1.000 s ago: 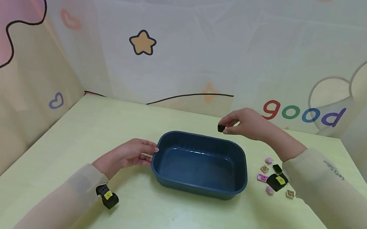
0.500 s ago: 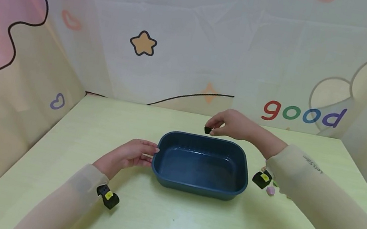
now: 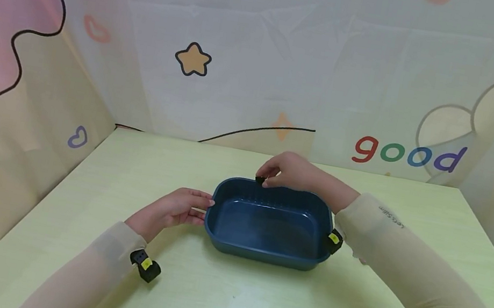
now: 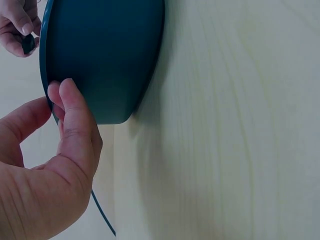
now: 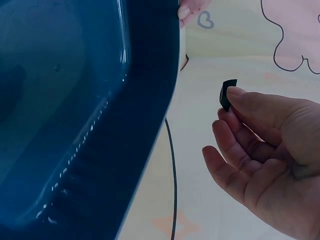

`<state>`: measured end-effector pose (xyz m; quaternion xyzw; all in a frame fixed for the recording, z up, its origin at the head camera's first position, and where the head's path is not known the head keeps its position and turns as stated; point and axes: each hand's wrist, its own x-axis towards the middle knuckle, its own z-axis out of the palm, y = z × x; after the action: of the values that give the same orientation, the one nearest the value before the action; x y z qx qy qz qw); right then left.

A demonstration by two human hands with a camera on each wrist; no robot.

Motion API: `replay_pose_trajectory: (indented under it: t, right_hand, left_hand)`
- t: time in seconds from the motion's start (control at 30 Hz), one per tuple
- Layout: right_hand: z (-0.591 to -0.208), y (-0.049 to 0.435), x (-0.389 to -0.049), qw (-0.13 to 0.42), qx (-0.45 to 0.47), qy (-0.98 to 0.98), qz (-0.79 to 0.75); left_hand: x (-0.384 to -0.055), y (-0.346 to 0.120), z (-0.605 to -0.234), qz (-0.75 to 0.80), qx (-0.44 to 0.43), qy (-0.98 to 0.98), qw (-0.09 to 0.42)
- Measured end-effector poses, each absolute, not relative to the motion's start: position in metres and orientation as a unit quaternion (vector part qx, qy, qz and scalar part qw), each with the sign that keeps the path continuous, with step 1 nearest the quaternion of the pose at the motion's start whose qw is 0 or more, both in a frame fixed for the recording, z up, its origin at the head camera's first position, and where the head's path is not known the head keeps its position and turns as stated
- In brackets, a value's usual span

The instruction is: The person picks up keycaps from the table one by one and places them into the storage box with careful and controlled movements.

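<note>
A dark blue rectangular basin [image 3: 261, 256] with rounded corners stands on the table, its inside bare. My left hand [image 3: 179, 207] holds the basin's left end, with the thumb at the rim and the fingers against the outer wall. Over the far rim, my right hand [image 3: 292, 172] pinches a small black keycap-like piece [image 5: 227, 95] between thumb and forefinger. The right wrist view shows its other fingers loosely bent below the piece. The left wrist view shows the right hand [image 4: 17, 25] beyond the basin.
The pale wooden table [image 3: 222, 302] meets a printed curtain [image 3: 251, 67] at the back. A pinkish small piece [image 3: 362, 260] peeks out beneath the right sleeve [image 3: 405, 262], which covers that part of the table. Each wrist wears a black camera.
My right hand has moved left and slightly down with the black piece, from beyond the basin's right part to its far rim. The right sleeve now covers the small pieces. My left hand stays put.
</note>
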<state>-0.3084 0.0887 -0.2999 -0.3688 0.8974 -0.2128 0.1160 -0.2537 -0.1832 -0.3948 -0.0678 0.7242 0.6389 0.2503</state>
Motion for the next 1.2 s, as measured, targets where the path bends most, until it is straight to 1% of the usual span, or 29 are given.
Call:
replay_pose_trajectory:
  t: [0.23,0.5,0.73,1.0,1.2]
  right_hand:
    - [-0.303,0.075,-0.308,0.137,-0.380,0.889,-0.216]
    - [-0.310,0.064,-0.309,0.145,-0.392,0.881,-0.221]
    - [-0.315,0.054,-0.311,0.162,-0.381,0.884,-0.219]
    - [-0.325,0.046,-0.317,0.164,-0.380,0.886,-0.209]
    - [-0.334,0.041,-0.319,0.181,-0.373,0.884,-0.215]
  left_hand:
    - [-0.254,-0.184,-0.395,0.639,-0.075,0.725,0.245]
    - [-0.255,-0.186,-0.393,0.637,-0.076,0.725,0.248]
    - [-0.256,-0.186,-0.392,0.634,-0.073,0.728,0.252]
    - [-0.257,-0.186,-0.394,0.636,-0.074,0.726,0.251]
    - [-0.256,-0.186,-0.397,0.639,-0.076,0.723,0.253]
